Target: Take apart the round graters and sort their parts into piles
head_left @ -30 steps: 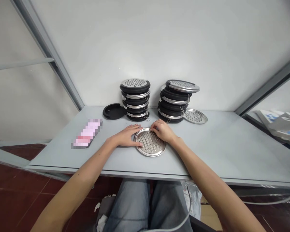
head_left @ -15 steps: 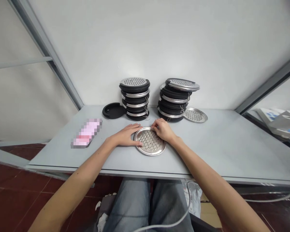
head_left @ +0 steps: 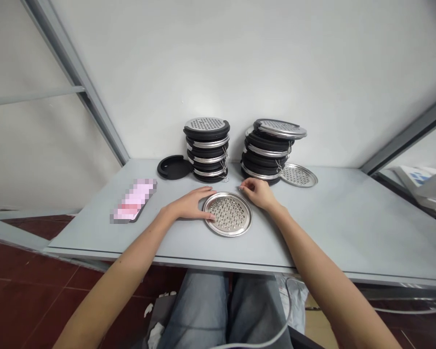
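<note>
Partly under L hand (head_left: 188,204): grater (head_left: 231,217).

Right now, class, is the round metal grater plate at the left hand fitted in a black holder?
No, the round metal grater plate at the left hand lies bare on the grey table.

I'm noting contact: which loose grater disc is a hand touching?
The front grater disc, with the left hand on it; the other loose disc lies untouched beside the right grater stack.
</note>
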{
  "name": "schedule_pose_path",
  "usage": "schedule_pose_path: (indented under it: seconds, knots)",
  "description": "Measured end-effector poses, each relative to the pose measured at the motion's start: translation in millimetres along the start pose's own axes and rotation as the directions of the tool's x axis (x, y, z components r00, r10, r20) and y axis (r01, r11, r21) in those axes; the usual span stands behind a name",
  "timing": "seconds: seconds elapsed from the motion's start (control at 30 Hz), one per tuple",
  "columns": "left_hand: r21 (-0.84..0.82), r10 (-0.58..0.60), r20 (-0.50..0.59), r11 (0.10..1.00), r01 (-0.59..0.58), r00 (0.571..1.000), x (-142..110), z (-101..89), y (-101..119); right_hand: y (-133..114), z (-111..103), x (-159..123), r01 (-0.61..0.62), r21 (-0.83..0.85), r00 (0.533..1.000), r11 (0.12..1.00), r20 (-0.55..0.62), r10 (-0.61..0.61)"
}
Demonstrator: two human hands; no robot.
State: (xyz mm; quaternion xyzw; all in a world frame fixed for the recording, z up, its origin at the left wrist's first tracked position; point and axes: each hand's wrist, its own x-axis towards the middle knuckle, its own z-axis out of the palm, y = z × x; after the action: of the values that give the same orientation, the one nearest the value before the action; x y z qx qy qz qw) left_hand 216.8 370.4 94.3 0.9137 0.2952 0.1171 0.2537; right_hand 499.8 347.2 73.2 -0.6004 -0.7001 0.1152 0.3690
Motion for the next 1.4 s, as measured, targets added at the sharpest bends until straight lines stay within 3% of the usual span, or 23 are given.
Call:
schedule_pose_path:
  seconds: [0.1,0.3,0.4,0.5,0.6,0.87,1.4]
  knots:
    - [-0.011,-0.014,-0.064,1.0,0.013,0.998,-0.1,-3.5,-4.0,6.3,-2.6,-0.8,-0.01,-0.114,0.998,0.993,0.065,0.018]
    - [-0.035,0.021,-0.161,0.999,-0.027,0.987,1.8,-7.2,-9.7,2.5,-7.3,-2.9,0.009,-0.285,1.0,0.959,0.02,-0.004]
    - [-0.046,0.053,-0.205,0.997,-0.064,0.977,3.5,-6.1,-11.0,-7.8,-6.9,-4.1,0.09,-0.192,0.996,0.977,0.014,-0.089]
    - [-0.042,0.059,-0.287,0.996,-0.074,0.956,5.4,-3.9,-10.7,-15.3,-3.4,-4.4,0.197,-0.066,0.978,0.978,0.088,-0.191]
    - [-0.022,0.062,-0.338,0.997,-0.074,0.939,6.9,-1.3,-9.7,-16.7,0.3,-3.7,0.21,-0.028,0.968,0.977,0.148,-0.204]
    - [0.012,0.065,-0.315,0.998,-0.065,0.947,6.4,3.9,-3.7,-8.5,1.9,-0.7,0.114,0.075,0.977,0.991,0.174,-0.126]
    - [0.01,0.044,-0.273,0.999,-0.043,0.961,5.4,3.8,1.7,-7.5,-4.4,1.3,0.228,0.064,0.945,0.972,0.225,-0.236]
